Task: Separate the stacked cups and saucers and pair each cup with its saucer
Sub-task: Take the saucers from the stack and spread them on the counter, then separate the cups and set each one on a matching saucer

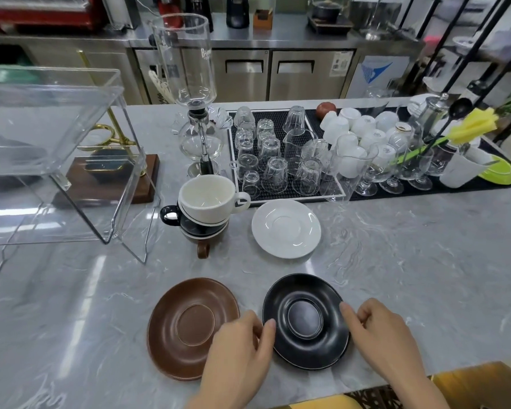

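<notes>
Near the front edge of the marble counter (396, 255), left to right: brown saucer (189, 326) lying flat, left hand (242, 352), black saucer (306, 321), right hand (387, 335). Left fingertips (270, 324) touch the black saucer's left rim, right fingertips (345, 307) its right rim; both hands loosely curled, fingers parted, bracketing the rim rather than pinching it. Whether it is fully set down, cannot tell. Farther back, left of centre, cups stay stacked: white cup (208, 197) on top, black cup (189, 222) under it, brown cup (204, 242) at the bottom. White saucer (286, 228) lies just right of the stack. Judged step: saucers all separated, last one being placed. Next move calls for lifting the white cup off and onto its saucer, steadying the stack.
</notes>
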Demonstrator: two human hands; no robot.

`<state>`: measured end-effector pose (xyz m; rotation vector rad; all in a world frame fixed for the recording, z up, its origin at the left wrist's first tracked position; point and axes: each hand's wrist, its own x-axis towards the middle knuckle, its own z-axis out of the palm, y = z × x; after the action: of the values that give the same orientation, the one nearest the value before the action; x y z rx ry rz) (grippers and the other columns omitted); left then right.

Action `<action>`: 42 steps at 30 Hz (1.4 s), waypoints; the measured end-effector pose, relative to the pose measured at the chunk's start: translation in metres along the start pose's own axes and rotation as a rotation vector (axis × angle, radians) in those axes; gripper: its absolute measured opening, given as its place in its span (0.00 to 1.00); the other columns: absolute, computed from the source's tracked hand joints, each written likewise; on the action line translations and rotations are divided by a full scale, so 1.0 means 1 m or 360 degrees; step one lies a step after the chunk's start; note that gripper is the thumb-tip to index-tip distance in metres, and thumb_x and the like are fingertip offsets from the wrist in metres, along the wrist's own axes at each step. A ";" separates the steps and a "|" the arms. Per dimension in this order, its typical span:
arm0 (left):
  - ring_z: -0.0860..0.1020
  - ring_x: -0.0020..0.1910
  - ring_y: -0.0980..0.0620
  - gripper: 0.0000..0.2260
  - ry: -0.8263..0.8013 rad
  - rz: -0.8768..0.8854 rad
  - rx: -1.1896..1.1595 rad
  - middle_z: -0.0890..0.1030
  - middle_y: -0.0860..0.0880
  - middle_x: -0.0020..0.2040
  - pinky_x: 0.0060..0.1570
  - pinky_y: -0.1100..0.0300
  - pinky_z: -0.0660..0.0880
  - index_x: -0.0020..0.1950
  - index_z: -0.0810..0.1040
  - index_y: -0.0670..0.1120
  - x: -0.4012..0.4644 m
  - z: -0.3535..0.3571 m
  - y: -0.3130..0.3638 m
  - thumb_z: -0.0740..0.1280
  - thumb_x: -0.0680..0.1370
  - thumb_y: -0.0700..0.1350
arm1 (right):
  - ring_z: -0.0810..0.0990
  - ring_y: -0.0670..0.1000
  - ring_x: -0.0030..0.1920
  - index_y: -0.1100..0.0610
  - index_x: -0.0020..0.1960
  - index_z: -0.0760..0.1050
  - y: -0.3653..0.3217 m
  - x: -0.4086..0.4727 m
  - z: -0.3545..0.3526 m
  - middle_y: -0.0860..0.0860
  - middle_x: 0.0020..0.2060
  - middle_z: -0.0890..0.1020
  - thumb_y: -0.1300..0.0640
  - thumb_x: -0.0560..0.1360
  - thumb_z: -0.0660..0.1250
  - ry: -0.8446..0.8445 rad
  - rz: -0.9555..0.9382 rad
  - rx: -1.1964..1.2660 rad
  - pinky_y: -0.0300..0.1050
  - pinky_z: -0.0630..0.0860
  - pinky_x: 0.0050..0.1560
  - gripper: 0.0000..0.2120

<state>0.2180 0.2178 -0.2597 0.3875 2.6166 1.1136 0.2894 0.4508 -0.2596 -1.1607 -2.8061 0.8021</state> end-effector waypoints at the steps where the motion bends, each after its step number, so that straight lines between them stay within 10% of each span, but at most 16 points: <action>1: 0.75 0.27 0.56 0.17 0.0054 0.0017 -0.0052 0.75 0.53 0.24 0.36 0.58 0.74 0.33 0.68 0.54 0.002 -0.006 -0.001 0.65 0.78 0.60 | 0.76 0.45 0.31 0.50 0.36 0.70 -0.005 0.001 -0.001 0.47 0.26 0.77 0.35 0.75 0.62 0.0023 -0.0044 0.0012 0.42 0.68 0.29 0.20; 16: 0.80 0.39 0.62 0.06 0.0570 -0.0076 -0.0330 0.82 0.59 0.38 0.36 0.70 0.73 0.43 0.76 0.57 0.047 -0.070 -0.019 0.73 0.75 0.52 | 0.77 0.47 0.31 0.47 0.43 0.72 -0.094 0.024 0.012 0.53 0.30 0.80 0.48 0.77 0.67 -0.0161 -0.0461 0.0531 0.42 0.74 0.36 0.06; 26: 0.79 0.49 0.61 0.15 0.0788 0.0108 -0.0295 0.80 0.61 0.46 0.45 0.62 0.77 0.50 0.74 0.63 0.090 -0.116 -0.015 0.78 0.72 0.50 | 0.77 0.45 0.30 0.43 0.46 0.73 -0.150 0.057 0.018 0.50 0.33 0.81 0.51 0.76 0.69 -0.0247 -0.0554 0.0725 0.43 0.75 0.39 0.05; 33: 0.69 0.53 0.74 0.29 0.0761 0.0203 -0.0109 0.73 0.63 0.56 0.52 0.83 0.62 0.62 0.71 0.57 0.130 -0.133 -0.013 0.81 0.66 0.56 | 0.78 0.43 0.36 0.40 0.46 0.72 -0.184 0.085 0.021 0.41 0.41 0.81 0.54 0.75 0.70 -0.0131 -0.0682 0.0739 0.23 0.71 0.37 0.10; 38: 0.67 0.62 0.62 0.47 0.0553 0.0092 -0.0038 0.74 0.55 0.68 0.61 0.63 0.65 0.73 0.70 0.50 0.153 -0.137 -0.016 0.76 0.59 0.70 | 0.79 0.41 0.38 0.40 0.54 0.71 -0.202 0.105 0.027 0.36 0.48 0.79 0.52 0.76 0.69 -0.0186 -0.0720 0.0710 0.21 0.70 0.39 0.11; 42: 0.73 0.61 0.70 0.41 0.0469 0.0163 -0.0102 0.75 0.72 0.61 0.55 0.73 0.68 0.67 0.68 0.70 0.161 -0.137 -0.015 0.76 0.55 0.72 | 0.80 0.40 0.40 0.39 0.56 0.74 -0.209 0.113 0.033 0.34 0.47 0.81 0.49 0.75 0.70 -0.0283 -0.0747 0.0746 0.26 0.73 0.40 0.11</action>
<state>0.0190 0.1732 -0.2016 0.3722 2.8300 1.3788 0.0630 0.3859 -0.2147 -0.3618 -2.6168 1.4415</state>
